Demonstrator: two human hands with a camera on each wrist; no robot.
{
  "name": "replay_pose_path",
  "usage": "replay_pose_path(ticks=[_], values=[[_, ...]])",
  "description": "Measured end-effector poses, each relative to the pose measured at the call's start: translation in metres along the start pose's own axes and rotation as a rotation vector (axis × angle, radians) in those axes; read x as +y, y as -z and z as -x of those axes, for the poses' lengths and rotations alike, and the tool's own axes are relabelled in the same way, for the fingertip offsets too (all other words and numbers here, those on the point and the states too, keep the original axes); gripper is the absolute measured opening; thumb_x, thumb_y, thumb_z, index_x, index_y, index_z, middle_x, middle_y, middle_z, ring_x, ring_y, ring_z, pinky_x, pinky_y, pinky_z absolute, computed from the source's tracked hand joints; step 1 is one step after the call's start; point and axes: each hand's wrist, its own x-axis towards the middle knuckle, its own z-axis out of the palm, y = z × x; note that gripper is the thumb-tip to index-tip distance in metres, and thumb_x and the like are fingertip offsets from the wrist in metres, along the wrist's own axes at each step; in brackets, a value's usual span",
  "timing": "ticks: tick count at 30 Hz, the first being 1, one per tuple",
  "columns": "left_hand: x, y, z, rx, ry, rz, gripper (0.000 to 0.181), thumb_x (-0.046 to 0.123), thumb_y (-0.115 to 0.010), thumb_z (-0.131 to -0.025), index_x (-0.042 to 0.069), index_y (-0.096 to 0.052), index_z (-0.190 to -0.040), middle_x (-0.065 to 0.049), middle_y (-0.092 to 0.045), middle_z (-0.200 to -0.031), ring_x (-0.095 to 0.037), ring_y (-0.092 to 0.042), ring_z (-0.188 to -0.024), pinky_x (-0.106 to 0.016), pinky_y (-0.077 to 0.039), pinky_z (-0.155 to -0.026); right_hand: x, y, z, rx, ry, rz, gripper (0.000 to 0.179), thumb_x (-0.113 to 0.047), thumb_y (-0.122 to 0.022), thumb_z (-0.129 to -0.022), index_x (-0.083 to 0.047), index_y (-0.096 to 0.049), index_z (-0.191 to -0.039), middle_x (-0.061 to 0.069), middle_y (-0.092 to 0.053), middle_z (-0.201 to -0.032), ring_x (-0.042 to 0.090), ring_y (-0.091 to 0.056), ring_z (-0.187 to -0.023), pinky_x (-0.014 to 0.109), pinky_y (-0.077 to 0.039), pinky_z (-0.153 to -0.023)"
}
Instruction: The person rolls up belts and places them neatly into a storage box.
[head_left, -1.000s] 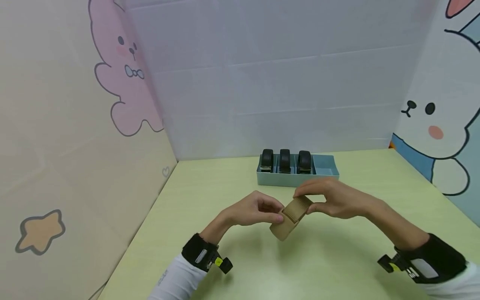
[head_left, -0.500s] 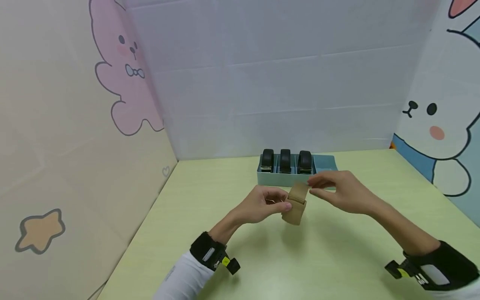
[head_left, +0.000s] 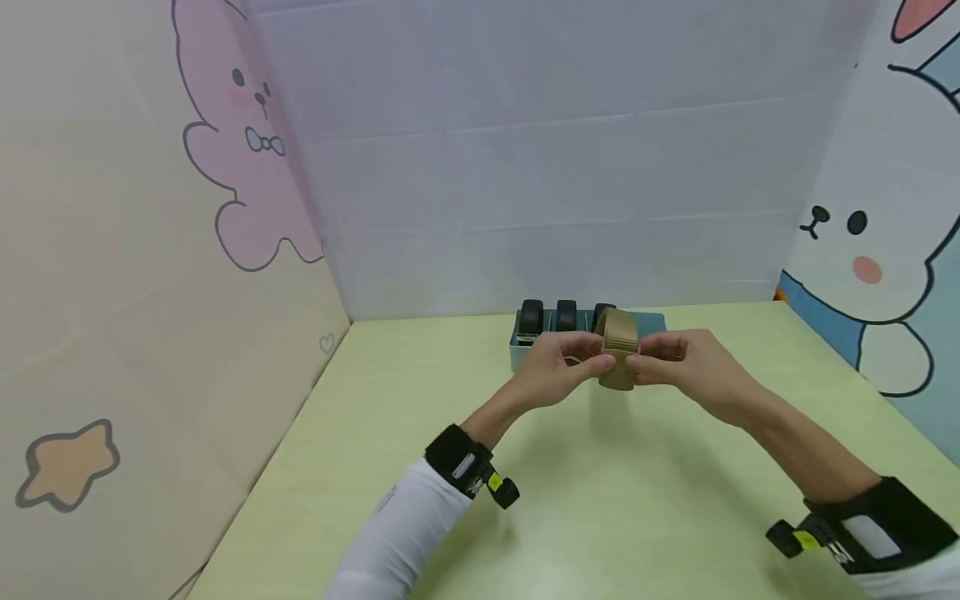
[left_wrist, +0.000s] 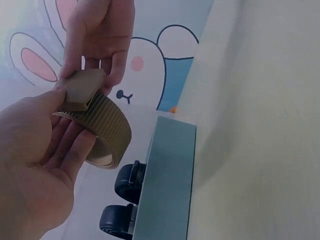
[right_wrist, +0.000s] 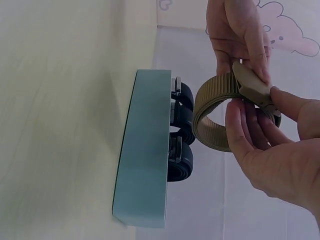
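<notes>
A tan ribbed belt (head_left: 620, 331), rolled into a coil with its buckle (left_wrist: 82, 89) on the outside, is held up above the table in both hands. My left hand (head_left: 558, 367) pinches its left edge between thumb and fingers. On the opposite edge, my right hand (head_left: 697, 371) grips it the same way, thumb at the buckle and fingers curled underneath in the right wrist view. Behind the belt stands a blue-green divided box (right_wrist: 145, 150). Rolled black belts (head_left: 531, 318) sit upright in its compartments, one partly hidden by the tan coil.
The box rests toward the back of a pale yellow-green table (head_left: 420, 375). A grey-white back sheet (head_left: 562, 167) rises behind it, with cartoon-printed sheets at left and right. The box's right compartment (head_left: 651, 322) shows blue beside the tan belt.
Both hands have carried the tan belt upward and toward the box, turning it more upright. The right hand, holding loosely at the belt's upper end before, now pinches its right side.
</notes>
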Motion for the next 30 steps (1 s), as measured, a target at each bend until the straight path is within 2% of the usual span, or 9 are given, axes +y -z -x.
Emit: replay_pose_path(ticks=[4, 7, 9, 12, 15, 20, 24, 27, 30], values=[[0.006, -0.002, -0.016, -0.013, -0.005, -0.027, 0.032, 0.027, -0.074, -0.112, 0.009, -0.078, -0.139, -0.008, -0.083, -0.122, -0.004, -0.073, -0.103, -0.019, -0.061, -0.088, 0.006, 0.01, -0.006, 0.055, -0.02, 0.053, 0.043, -0.034, -0.072, -0.113, -0.003, -0.074, -0.142, 0.01, -0.082, -0.129, 0.001, -0.075, -0.112, 0.038, -0.062, -0.106], [0.009, -0.003, -0.031, -0.021, -0.005, -0.033, 0.034, 0.027, -0.074, -0.113, 0.008, -0.077, -0.14, -0.01, -0.083, -0.125, -0.005, -0.073, -0.103, -0.018, -0.059, -0.089, 0.012, 0.022, -0.011, 0.082, -0.043, 0.074, 0.048, -0.037, -0.072, -0.113, -0.004, -0.071, -0.148, -0.005, -0.082, -0.128, -0.007, -0.069, -0.114, 0.046, -0.058, -0.112], [0.011, -0.004, -0.04, -0.026, 0.009, -0.002, 0.035, 0.027, -0.073, -0.113, 0.007, -0.076, -0.142, -0.011, -0.083, -0.126, -0.006, -0.075, -0.103, -0.019, -0.06, -0.088, 0.015, 0.031, -0.014, 0.072, -0.053, 0.024, 0.053, -0.036, -0.069, -0.115, -0.001, -0.065, -0.155, -0.015, -0.079, -0.127, -0.01, -0.068, -0.116, 0.039, -0.059, -0.112], [0.013, -0.007, -0.054, -0.027, 0.036, 0.039, 0.037, 0.028, -0.072, -0.114, 0.007, -0.075, -0.144, -0.012, -0.083, -0.129, -0.006, -0.075, -0.104, -0.019, -0.061, -0.088, 0.021, 0.044, -0.019, 0.038, -0.053, -0.082, 0.057, -0.031, -0.063, -0.118, 0.005, -0.055, -0.161, -0.025, -0.074, -0.126, -0.01, -0.069, -0.119, 0.021, -0.06, -0.106], [0.013, -0.009, -0.066, -0.029, 0.053, 0.056, 0.038, 0.028, -0.072, -0.114, 0.009, -0.075, -0.146, -0.012, -0.082, -0.133, -0.007, -0.075, -0.107, -0.019, -0.06, -0.088, 0.026, 0.055, -0.025, 0.033, -0.052, -0.121, 0.058, -0.028, -0.061, -0.119, 0.009, -0.051, -0.163, -0.028, -0.073, -0.123, -0.01, -0.069, -0.119, 0.013, -0.058, -0.101], [0.012, -0.016, -0.086, -0.034, 0.057, 0.006, 0.042, 0.024, -0.072, -0.113, 0.008, -0.071, -0.152, -0.014, -0.079, -0.138, -0.015, -0.079, -0.115, -0.016, -0.059, -0.087, 0.035, 0.064, -0.03, 0.122, -0.082, -0.014, 0.056, -0.033, -0.071, -0.114, 0.004, -0.063, -0.155, -0.032, -0.076, -0.111, -0.009, -0.067, -0.113, 0.012, -0.054, -0.097], [0.011, -0.023, -0.095, -0.037, 0.069, -0.024, 0.044, 0.02, -0.071, -0.114, 0.005, -0.068, -0.155, -0.017, -0.077, -0.144, -0.027, -0.08, -0.125, -0.013, -0.06, -0.09, 0.04, 0.066, -0.032, 0.166, -0.104, 0.039, 0.056, -0.034, -0.074, -0.112, 0.003, -0.066, -0.153, -0.034, -0.074, -0.106, -0.011, -0.065, -0.108, 0.012, -0.053, -0.095], [0.01, -0.026, -0.099, -0.023, 0.104, -0.017, 0.046, 0.018, -0.072, -0.113, 0.003, -0.066, -0.157, -0.019, -0.076, -0.146, -0.031, -0.079, -0.13, -0.014, -0.061, -0.093, 0.042, 0.066, -0.035, 0.179, -0.091, 0.111, 0.055, -0.033, -0.074, -0.112, 0.004, -0.065, -0.153, -0.03, -0.073, -0.107, -0.013, -0.064, -0.103, 0.011, -0.054, -0.091], [0.007, -0.029, -0.101, 0.001, 0.123, -0.022, 0.046, 0.015, -0.072, -0.112, 0.002, -0.065, -0.156, -0.02, -0.076, -0.146, -0.033, -0.077, -0.133, -0.015, -0.061, -0.096, 0.045, 0.064, -0.041, 0.193, -0.071, 0.164, 0.053, -0.032, -0.074, -0.112, 0.004, -0.067, -0.15, -0.019, -0.076, -0.112, -0.014, -0.064, -0.099, 0.011, -0.055, -0.088]])
